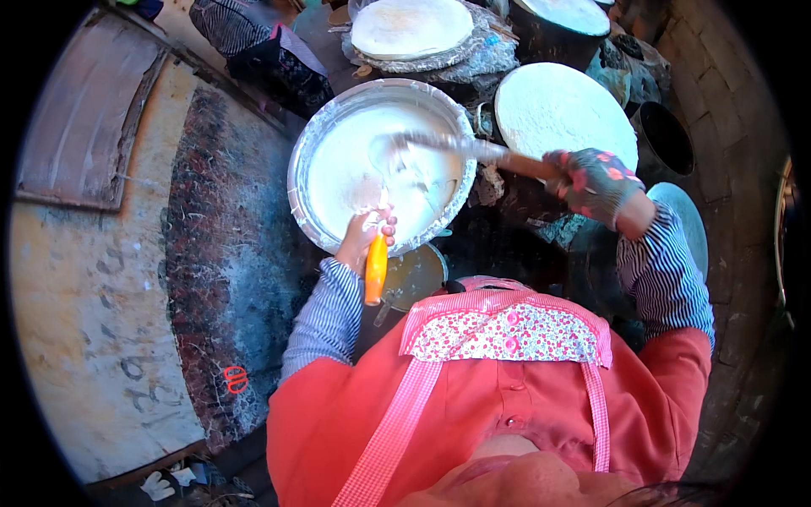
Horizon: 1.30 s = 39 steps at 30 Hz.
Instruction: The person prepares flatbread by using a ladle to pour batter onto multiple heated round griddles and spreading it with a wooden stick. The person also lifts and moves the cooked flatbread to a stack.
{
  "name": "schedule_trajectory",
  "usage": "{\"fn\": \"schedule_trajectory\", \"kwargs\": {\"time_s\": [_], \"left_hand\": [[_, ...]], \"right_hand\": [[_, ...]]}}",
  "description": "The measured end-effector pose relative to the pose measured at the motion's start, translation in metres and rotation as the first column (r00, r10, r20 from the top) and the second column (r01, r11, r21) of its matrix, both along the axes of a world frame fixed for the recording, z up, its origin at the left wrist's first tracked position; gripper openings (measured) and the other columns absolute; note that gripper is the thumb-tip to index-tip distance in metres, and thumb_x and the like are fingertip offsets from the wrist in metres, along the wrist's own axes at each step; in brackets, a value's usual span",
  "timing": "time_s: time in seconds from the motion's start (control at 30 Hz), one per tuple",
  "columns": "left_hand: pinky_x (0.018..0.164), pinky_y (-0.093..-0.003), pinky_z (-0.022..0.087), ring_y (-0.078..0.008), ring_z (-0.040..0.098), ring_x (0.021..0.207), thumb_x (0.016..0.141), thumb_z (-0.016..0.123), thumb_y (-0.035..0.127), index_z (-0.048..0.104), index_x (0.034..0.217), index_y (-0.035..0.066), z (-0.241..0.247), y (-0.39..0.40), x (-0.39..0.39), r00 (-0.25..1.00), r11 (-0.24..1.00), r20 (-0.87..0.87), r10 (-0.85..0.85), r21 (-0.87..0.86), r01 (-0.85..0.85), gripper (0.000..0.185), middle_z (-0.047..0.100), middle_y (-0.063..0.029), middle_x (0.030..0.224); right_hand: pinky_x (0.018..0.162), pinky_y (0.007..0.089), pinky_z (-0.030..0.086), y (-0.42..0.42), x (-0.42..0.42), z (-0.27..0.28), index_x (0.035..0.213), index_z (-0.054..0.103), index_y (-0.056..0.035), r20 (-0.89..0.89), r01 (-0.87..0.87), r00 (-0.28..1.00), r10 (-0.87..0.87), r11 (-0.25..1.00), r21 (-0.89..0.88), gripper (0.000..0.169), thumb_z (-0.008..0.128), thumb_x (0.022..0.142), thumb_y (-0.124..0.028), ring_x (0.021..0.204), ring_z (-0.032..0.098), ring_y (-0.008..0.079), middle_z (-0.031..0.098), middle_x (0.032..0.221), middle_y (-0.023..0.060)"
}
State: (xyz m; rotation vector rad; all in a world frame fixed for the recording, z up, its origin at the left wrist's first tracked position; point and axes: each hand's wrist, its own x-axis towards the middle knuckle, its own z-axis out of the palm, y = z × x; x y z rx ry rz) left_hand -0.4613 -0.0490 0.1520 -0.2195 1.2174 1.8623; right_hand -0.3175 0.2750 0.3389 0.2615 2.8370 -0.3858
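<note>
A wide round basin, its rim crusted white, stands before me with a thick white paste inside. My left hand, bare and smeared with white, grips a tool by its orange handle at the basin's near side. The tool's working end is hard to make out against the paste. In a patterned knit glove, my right hand holds a long-handled tool that reaches leftward over the basin. Its far end is blurred at the paste, so its kind is unclear.
Right of the basin is a round white-topped container; another white disc lies behind. A dark pot stands near the brick wall. Below the basin sits a bucket. A stained board spans the left; another person is beyond.
</note>
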Motion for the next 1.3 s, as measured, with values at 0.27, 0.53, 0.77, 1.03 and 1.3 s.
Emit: {"fn": "schedule_trajectory", "kwargs": {"time_s": [0.27, 0.53, 0.77, 1.03, 1.3], "left_hand": [[0.045, -0.0214, 0.041, -0.0066, 0.043, 0.052, 0.091, 0.043, 0.014, 0.041, 0.116, 0.001, 0.009, -0.005, 0.005, 0.946, 0.923, 0.314, -0.081, 0.382, -0.048, 0.029, 0.043, -0.0018, 0.073], [0.045, -0.0205, 0.041, -0.0077, 0.045, 0.053, 0.085, 0.052, 0.011, 0.042, 0.108, 0.001, 0.037, -0.014, -0.028, 0.995, 0.982, 0.024, 0.098, 0.158, -0.101, 0.027, 0.046, -0.003, 0.069], [0.045, -0.0205, 0.041, -0.008, 0.045, 0.054, 0.091, 0.042, 0.013, 0.041, 0.114, -0.004, 0.058, -0.033, -0.03, 0.913, 0.932, 0.407, -0.029, 0.342, -0.123, 0.029, 0.044, -0.003, 0.072], [0.042, -0.0241, 0.045, -0.0092, 0.045, 0.054, 0.091, 0.044, 0.015, 0.039, 0.119, -0.002, 0.141, -0.044, -0.037, 0.991, 0.945, -0.057, 0.123, 0.311, -0.1, 0.033, 0.045, -0.0045, 0.074], [0.049, -0.0212, 0.044, -0.0084, 0.047, 0.055, 0.092, 0.044, 0.016, 0.045, 0.109, -0.001, 0.037, -0.059, -0.097, 0.976, 0.975, 0.214, 0.048, 0.202, -0.092, 0.024, 0.047, -0.003, 0.071]], "right_hand": [[0.054, 0.023, 0.04, 0.026, 0.031, -0.009, 0.112, 0.057, -0.0062, -0.009, 0.174, 0.968, -0.251, 0.696, -0.697, 0.031, 0.058, 0.081, -0.012, 0.058, 0.049, 0.009, 0.055, 0.07, 0.0007], [0.046, 0.0167, 0.035, -0.001, 0.055, -0.104, 0.121, 0.051, -0.0049, 0.125, 0.29, 0.835, -0.535, 0.235, -0.928, 0.038, 0.054, 0.083, -0.008, 0.052, 0.043, 0.0027, 0.054, 0.074, -0.003], [0.049, 0.0199, 0.039, -0.023, 0.069, -0.124, 0.122, 0.05, -0.0059, 0.307, 0.492, 0.778, -0.548, 0.227, -0.841, 0.039, 0.055, 0.084, -0.014, 0.054, 0.046, 0.0057, 0.054, 0.073, 0.0004], [0.057, 0.0191, 0.042, -0.025, 0.081, -0.138, 0.126, 0.045, -0.004, 0.287, 0.354, 0.803, -0.522, 0.031, -0.935, 0.044, 0.056, 0.085, -0.018, 0.068, 0.049, 0.0057, 0.054, 0.08, 0.0002], [0.059, 0.0165, 0.043, -0.018, 0.113, -0.166, 0.121, 0.044, 0.0045, 0.364, 0.197, 0.872, -0.327, -0.448, -0.872, 0.068, 0.071, 0.074, -0.036, 0.065, 0.051, 0.0053, 0.055, 0.078, -0.0016]]}}
